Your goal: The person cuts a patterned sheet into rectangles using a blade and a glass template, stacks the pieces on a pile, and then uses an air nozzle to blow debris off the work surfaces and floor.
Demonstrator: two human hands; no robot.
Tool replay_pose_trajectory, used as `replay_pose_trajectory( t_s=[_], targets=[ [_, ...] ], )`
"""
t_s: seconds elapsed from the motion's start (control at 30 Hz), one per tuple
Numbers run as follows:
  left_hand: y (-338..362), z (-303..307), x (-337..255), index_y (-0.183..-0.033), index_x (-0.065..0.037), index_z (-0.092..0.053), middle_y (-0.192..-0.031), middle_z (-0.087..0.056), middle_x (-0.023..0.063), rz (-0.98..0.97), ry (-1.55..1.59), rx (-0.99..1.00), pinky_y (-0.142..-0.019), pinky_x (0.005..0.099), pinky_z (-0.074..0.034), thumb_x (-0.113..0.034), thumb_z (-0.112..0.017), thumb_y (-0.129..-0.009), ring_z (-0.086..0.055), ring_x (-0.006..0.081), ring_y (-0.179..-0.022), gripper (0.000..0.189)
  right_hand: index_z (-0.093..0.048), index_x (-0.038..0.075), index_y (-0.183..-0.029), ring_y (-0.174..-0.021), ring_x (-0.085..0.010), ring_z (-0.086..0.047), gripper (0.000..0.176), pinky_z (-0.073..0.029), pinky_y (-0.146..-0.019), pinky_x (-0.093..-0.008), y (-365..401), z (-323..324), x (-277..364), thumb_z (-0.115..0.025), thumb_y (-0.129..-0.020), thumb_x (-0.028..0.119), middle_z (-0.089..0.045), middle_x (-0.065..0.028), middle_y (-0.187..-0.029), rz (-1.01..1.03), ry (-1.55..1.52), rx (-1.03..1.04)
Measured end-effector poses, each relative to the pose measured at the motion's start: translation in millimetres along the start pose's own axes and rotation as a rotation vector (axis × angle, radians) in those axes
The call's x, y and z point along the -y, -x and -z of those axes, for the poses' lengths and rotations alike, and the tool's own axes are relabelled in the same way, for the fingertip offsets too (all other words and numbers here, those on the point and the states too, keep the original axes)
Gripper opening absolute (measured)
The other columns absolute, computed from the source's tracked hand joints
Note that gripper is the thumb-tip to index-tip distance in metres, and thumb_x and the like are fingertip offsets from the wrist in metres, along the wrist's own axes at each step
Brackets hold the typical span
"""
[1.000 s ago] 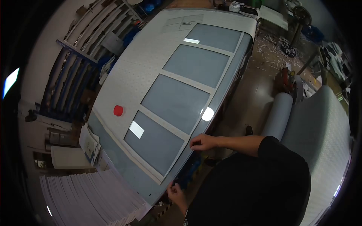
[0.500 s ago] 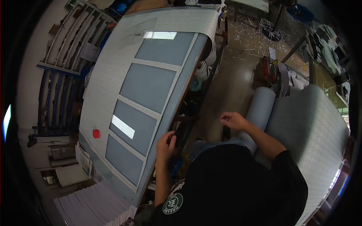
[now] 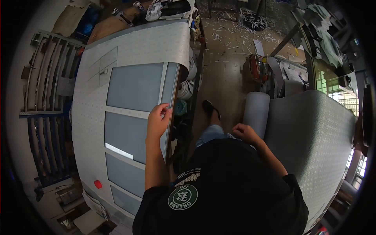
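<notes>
My left hand (image 3: pixel 158 120) is over the right edge of the long table, beside a pale strip between two rectangular openings. Its fingers are bent, the thumb stands a little apart, and nothing shows in it. A pale patterned sheet (image 3: pixel 88 129) covers the table, and a grey-blue surface (image 3: pixel 135 87) shows through its openings. Near my right side, my right hand (image 3: pixel 245 133) hangs with its fingers curled in and no object visible. Closest to it stands a large light-grey roll (image 3: pixel 257 111). A red round object (image 3: pixel 98 184) lies on the sheet's lower left.
On the right is a large patterned silvery roll or covered surface (image 3: pixel 309 137). Rolls (image 3: pixel 185 90) are stored under the table edge. Paper scraps (image 3: pixel 231 29) litter the floor around a dark bin (image 3: pixel 253 20). A red machine or tool (image 3: pixel 257 68) stands beyond the grey roll.
I have moved forward along the table, and the view has turned. My left hand has gone from the lower panels to beside the upper ones. My right hand hangs closer to my body.
</notes>
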State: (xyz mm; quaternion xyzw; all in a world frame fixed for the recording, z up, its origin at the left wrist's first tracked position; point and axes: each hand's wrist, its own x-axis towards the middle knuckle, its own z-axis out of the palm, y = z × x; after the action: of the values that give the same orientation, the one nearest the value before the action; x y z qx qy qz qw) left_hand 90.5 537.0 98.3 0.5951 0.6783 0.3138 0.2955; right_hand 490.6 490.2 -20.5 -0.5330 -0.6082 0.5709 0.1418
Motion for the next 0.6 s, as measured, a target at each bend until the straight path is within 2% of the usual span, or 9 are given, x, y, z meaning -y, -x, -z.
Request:
replay_pose_trajectory(
  t_s=[0.13, 0.2, 0.27, 0.33, 0.4, 0.43, 0.5, 0.53, 0.6],
  targets=[
    [-93.2, -4.3, 29.3, -0.114, -0.001, -0.066, -0.096, -0.066, 0.0099, -0.062, -0.077, -0.028, -0.075, 0.0314, -0.052, -0.012, -0.068, -0.092, -0.063, 0.0181, -0.083, 0.024, -0.067, 0.004, -0.107, -0.081, -0.018, -0.068, 0.02, -0.053, -0.075, -0.0322, -75.2, 46.2, 20.9, -0.066, -0.095, 0.02, -0.071, -0.0076, -0.091, 0.005, 0.154, -0.039],
    [-124.3, -6.6, 44.9, -0.114, -0.002, -0.066, -0.099, -0.065, 0.0121, 0.027, -0.124, -0.088, -0.075, 0.0356, -0.052, -0.018, -0.071, -0.09, -0.063, 0.0228, -0.087, 0.029, -0.067, 0.003, -0.108, -0.083, -0.0171, -0.068, 0.021, -0.053, -0.074, -0.0312, -109.2, 68.1, 48.7, -0.065, -0.096, 0.019, -0.07, -0.0081, -0.091, 0.135, 0.13, -0.115],
    [-154.4, -8.3, 59.1, -0.111, -0.002, -0.066, -0.101, -0.065, 0.0129, 0.072, -0.22, -0.148, -0.074, 0.037, -0.052, -0.02, -0.071, -0.089, -0.063, 0.0251, -0.089, 0.029, -0.067, 0.002, -0.108, -0.083, -0.0162, -0.068, 0.02, -0.052, -0.075, -0.0304, -153.5, 95.8, 80.9, -0.065, -0.096, 0.018, -0.07, -0.0079, -0.091, 0.115, 0.13, -0.096],
    [-158.8, -10.8, 68.3, -0.109, -0.002, -0.066, -0.103, -0.065, 0.0137, 0.125, -0.33, -0.173, -0.074, 0.0385, -0.052, -0.022, -0.072, -0.088, -0.064, 0.0274, -0.09, 0.03, -0.067, 0.001, -0.107, -0.083, -0.0154, -0.068, 0.02, -0.052, -0.075, -0.0296, -186.8, 110.1, 98.8, -0.065, -0.096, 0.017, -0.07, -0.0077, -0.091, 0.067, 0.108, -0.075],
    [-162.8, -13.6, 68.5, -0.103, -0.002, -0.066, -0.097, -0.065, 0.0161, 0.188, -0.41, -0.106, -0.077, 0.0446, -0.052, -0.023, -0.073, -0.087, -0.064, 0.034, -0.088, 0.027, -0.067, 0.0, -0.106, -0.083, -0.0142, -0.068, 0.019, -0.052, -0.075, -0.028, -236.0, 132.3, 115.7, -0.064, -0.097, 0.017, -0.069, -0.006, -0.091, 0.124, 0.039, -0.055],
    [-164.3, -15.5, 69.3, -0.103, -0.002, -0.066, -0.097, -0.065, 0.0161, 0.188, -0.409, -0.111, -0.077, 0.0446, -0.052, -0.023, -0.073, -0.087, -0.064, 0.034, -0.088, 0.027, -0.067, 0.0, -0.106, -0.083, -0.0142, -0.068, 0.019, -0.052, -0.075, -0.028, -262.7, 141.7, 120.6, -0.064, -0.097, 0.017, -0.069, -0.006, -0.091, 0.127, 0.041, -0.054],
    [-159.6, -19.7, 72.1, -0.095, -0.002, -0.067, -0.09, -0.066, 0.0163, 0.257, -0.306, -0.027, -0.076, 0.0437, -0.052, -0.024, -0.074, -0.085, -0.065, 0.0342, -0.085, 0.025, -0.065, 0.002, -0.111, -0.082, -0.0131, -0.066, 0.021, -0.053, -0.072, -0.0281, -314.6, 155.0, 125.0, -0.06, -0.1, 0.019, -0.068, -0.004, -0.091, 0.173, -0.217, 0.012],
    [-159.1, -18.1, 68.1, -0.095, -0.002, -0.067, -0.09, -0.066, 0.0163, 0.268, -0.307, -0.03, -0.076, 0.0437, -0.052, -0.024, -0.074, -0.085, -0.065, 0.0342, -0.085, 0.025, -0.065, 0.002, -0.111, -0.082, -0.0131, -0.066, 0.021, -0.053, -0.072, -0.0281, -342.8, 163.0, 132.7, -0.06, -0.1, 0.019, -0.068, -0.004, -0.091, 0.172, -0.216, 0.023],
    [-154.7, -13.7, 57.4, -0.092, 0.001, -0.067, -0.085, -0.066, 0.0154, 0.388, -0.215, 0.038, -0.072, 0.0402, -0.052, -0.024, -0.074, -0.085, -0.065, 0.0312, -0.079, 0.027, -0.062, 0.003, -0.115, -0.081, -0.0128, -0.066, 0.024, -0.054, -0.07, -0.0287, -400.2, 178.6, 149.2, -0.057, -0.101, 0.023, -0.068, -0.0037, -0.092, -0.014, -0.459, -0.005]
  ],
)
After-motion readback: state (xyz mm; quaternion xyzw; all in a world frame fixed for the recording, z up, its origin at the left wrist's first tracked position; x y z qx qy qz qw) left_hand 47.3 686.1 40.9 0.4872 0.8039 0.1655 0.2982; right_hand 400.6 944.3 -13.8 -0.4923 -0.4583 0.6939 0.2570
